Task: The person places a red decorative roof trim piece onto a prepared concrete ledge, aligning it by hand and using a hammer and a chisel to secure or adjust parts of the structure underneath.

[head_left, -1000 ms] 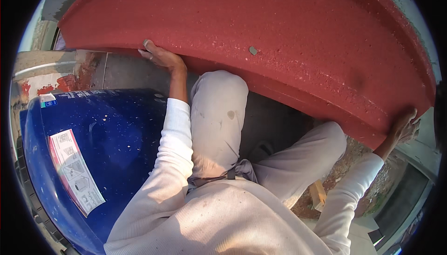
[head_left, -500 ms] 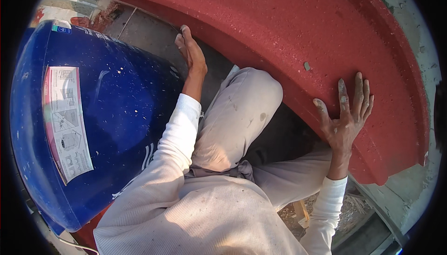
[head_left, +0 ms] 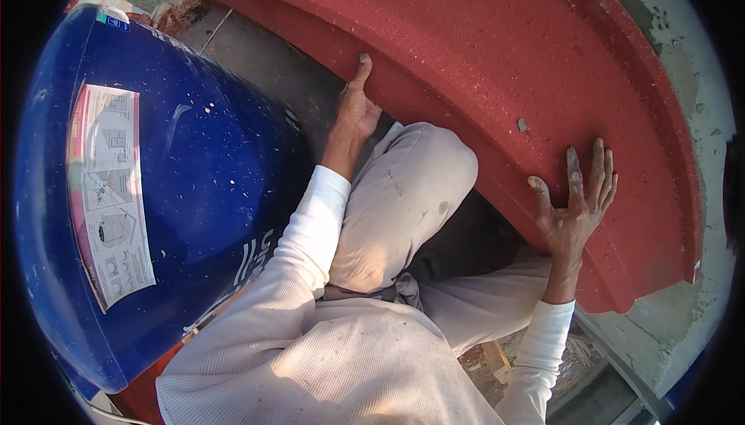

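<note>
A large red panel (head_left: 481, 60) with a speckled, rough face and a raised ridge spans the upper right. My left hand (head_left: 358, 111) is at its near edge, thumb up against the red side and fingers curled in under the edge, partly hidden. Farther right, my right hand (head_left: 576, 212) lies spread on the panel's face near its lower end, fingers apart. Both hands look dusty. A small grey chip (head_left: 522, 125) sits on the panel. My bent knee (head_left: 419, 184) is just below the near edge, between my arms.
A big blue tank (head_left: 209, 169) with a printed instruction sheet (head_left: 115, 192) stands close on my left. Grey concrete (head_left: 702, 122) borders the panel at the right. Behind my right forearm are wood scraps (head_left: 497, 359) and a metal rail (head_left: 621, 359).
My left hand has moved right from beside the panel onto its near edge, the fingers now under it. My right hand stays spread on the panel, slightly lower in view.
</note>
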{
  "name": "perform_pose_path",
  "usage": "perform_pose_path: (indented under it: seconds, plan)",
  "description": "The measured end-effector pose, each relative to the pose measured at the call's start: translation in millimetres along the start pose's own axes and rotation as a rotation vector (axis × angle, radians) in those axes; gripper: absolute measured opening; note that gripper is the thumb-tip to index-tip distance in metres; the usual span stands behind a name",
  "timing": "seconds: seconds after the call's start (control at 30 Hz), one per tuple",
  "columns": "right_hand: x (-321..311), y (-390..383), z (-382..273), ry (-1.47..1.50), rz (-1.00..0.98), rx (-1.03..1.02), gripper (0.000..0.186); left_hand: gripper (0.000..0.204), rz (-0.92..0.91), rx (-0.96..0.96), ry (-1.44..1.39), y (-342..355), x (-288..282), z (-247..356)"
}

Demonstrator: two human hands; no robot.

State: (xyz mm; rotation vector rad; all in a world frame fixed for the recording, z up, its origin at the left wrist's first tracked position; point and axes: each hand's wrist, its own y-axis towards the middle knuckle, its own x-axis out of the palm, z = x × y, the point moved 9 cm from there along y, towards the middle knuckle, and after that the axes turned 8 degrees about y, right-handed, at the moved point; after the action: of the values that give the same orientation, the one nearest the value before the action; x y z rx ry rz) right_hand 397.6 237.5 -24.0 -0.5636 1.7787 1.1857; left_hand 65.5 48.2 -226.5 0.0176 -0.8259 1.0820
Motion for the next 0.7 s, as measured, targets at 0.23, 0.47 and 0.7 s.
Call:
perform_pose_path:
  seconds: [0.23, 0.47, 0.7]
  plan:
    - [5, -7, -4, -0.016, 0.016, 0.012, 0.067, 0.089, 0.123, -0.065, 0.032, -2, -10, -1]
    - [17, -13, 1, -0.027, 0.036, 0.022, 0.063, 0.082, 0.302, -0.168, 0.171, -13, -13, 3]
    - [15, -12, -6, -0.026, 0.054, -0.045, 0.057, 0.083, 0.311, -0.144, 0.147, -19, -10, 10]
